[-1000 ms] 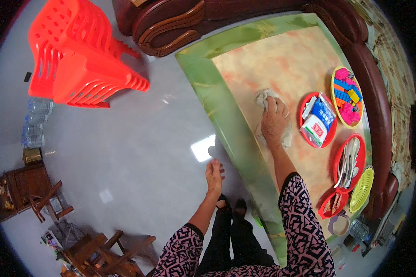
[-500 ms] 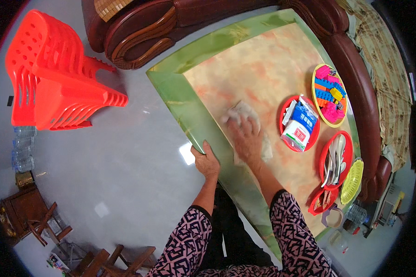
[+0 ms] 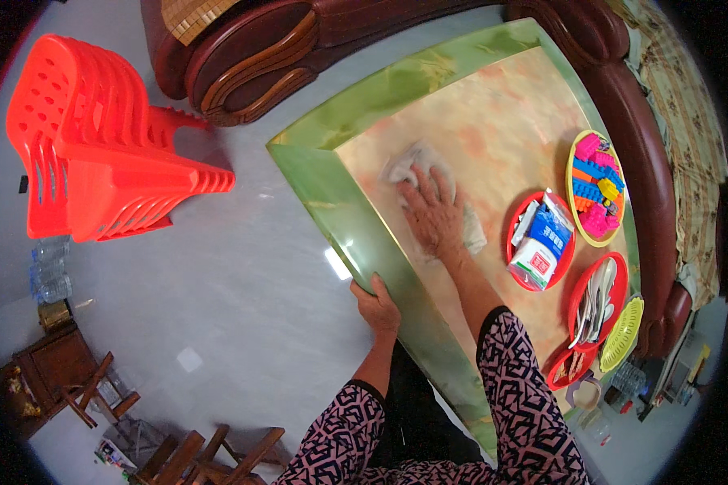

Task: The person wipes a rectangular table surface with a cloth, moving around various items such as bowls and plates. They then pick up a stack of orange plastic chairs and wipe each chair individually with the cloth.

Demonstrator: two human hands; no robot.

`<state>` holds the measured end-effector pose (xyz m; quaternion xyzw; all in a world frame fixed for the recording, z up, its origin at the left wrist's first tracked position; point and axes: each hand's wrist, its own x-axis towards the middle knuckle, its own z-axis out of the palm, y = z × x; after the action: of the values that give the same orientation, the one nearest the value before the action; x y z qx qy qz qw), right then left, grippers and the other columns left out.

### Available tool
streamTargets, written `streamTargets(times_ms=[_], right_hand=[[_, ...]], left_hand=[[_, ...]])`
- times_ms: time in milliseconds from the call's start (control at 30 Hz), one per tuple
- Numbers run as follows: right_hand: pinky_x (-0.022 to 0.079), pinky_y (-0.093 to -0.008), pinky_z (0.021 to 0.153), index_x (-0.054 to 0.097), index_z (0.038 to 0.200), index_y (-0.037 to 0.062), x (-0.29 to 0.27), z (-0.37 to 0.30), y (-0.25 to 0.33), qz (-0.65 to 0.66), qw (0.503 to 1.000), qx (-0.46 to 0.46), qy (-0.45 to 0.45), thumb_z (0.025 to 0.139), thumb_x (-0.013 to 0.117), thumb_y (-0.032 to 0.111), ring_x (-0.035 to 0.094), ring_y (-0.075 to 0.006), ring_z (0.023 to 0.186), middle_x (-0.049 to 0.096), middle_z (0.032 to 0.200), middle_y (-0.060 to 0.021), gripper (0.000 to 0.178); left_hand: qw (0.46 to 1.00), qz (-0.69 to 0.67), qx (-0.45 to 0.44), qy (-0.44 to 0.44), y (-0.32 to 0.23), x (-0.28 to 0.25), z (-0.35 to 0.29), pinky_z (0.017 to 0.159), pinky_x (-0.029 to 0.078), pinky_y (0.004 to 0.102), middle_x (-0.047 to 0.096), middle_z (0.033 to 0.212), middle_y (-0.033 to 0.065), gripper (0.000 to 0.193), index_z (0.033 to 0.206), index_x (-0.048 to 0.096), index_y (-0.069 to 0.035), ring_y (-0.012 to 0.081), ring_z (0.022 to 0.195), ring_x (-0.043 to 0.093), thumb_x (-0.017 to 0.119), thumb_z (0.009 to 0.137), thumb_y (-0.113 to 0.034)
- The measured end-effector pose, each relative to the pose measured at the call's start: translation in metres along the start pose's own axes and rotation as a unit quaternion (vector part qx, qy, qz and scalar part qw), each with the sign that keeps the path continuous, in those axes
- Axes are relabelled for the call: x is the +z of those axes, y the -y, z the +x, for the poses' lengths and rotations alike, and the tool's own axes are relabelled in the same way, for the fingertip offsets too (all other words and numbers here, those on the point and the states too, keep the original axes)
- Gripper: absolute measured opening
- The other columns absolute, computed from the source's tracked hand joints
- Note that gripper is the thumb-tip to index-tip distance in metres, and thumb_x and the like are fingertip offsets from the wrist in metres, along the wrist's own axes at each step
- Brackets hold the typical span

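Note:
My right hand (image 3: 433, 212) lies flat with its fingers spread on a whitish, crumpled cloth (image 3: 474, 232), pressing it against the table's cream and orange marbled top (image 3: 493, 105). Part of the cloth is hidden beneath the palm. My left hand (image 3: 377, 309) grips the green border (image 3: 396, 295) at the table's left edge, thumb on top; its other fingers are partly hidden below the rim. Right of the cloth stands a red bowl (image 3: 572, 257) holding a blue and white plastic packet (image 3: 545, 242).
Along the table's right side are a yellow basket (image 3: 570, 190) of toy bricks, a red basket (image 3: 623, 271) of spoons, a smaller red dish (image 3: 555, 378) and a yellow-green tray (image 3: 623, 335). Stacked red chairs (image 3: 113, 162) stand left. A dark red sofa (image 3: 380, 24) borders the table.
My right hand has slid the cloth farther away across the tabletop. My left hand keeps its place on the table edge. The whole view has shifted slightly.

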<state>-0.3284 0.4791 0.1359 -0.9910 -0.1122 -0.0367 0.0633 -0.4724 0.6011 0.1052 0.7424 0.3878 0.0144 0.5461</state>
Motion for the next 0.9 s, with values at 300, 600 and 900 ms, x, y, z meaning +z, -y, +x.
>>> streamTargets(times_ms=[300, 600, 900], right_hand=[[0.033, -0.0567, 0.103, 0.048, 0.134, 0.0251, 0.013, 0.080, -0.016, -0.051, 0.996, 0.046, -0.058, 0.086, 0.061, 0.033, 0.033, -0.0301, 0.136, 0.036, 0.149, -0.0022, 0.051], [0.031, -0.0589, 0.104, 0.060, 0.118, 0.0225, -0.003, -0.018, 0.051, 0.035, 0.989, -0.138, 0.046, 0.083, 0.061, 0.035, 0.032, -0.0297, 0.136, 0.038, 0.147, -0.0023, 0.037], [0.028, -0.0575, 0.106, 0.059, 0.118, 0.0275, -0.008, -0.073, 0.058, 0.088, 0.982, -0.143, 0.091, 0.084, 0.058, 0.039, 0.030, -0.0257, 0.137, 0.034, 0.151, 0.0033, 0.036]], left_hand=[[0.999, -0.019, -0.019, 0.026, -0.004, -0.005, -0.004, 0.080, 0.047, 0.0418, 0.062, 0.103, 0.0222, 0.048, 0.127, 0.041, 0.001, 0.0354, 0.091, 0.061, 0.051, 0.096, -0.033], [0.999, -0.018, -0.004, 0.045, -0.002, -0.008, 0.001, 0.078, 0.047, 0.0417, 0.062, 0.105, 0.0235, 0.051, 0.131, 0.038, 0.001, 0.0386, 0.092, 0.061, 0.050, 0.096, -0.034], [0.999, -0.036, 0.014, 0.017, -0.007, -0.006, -0.001, 0.081, 0.046, 0.0422, 0.061, 0.108, 0.0241, 0.042, 0.128, 0.043, -0.002, 0.0385, 0.097, 0.060, 0.047, 0.096, -0.029]])
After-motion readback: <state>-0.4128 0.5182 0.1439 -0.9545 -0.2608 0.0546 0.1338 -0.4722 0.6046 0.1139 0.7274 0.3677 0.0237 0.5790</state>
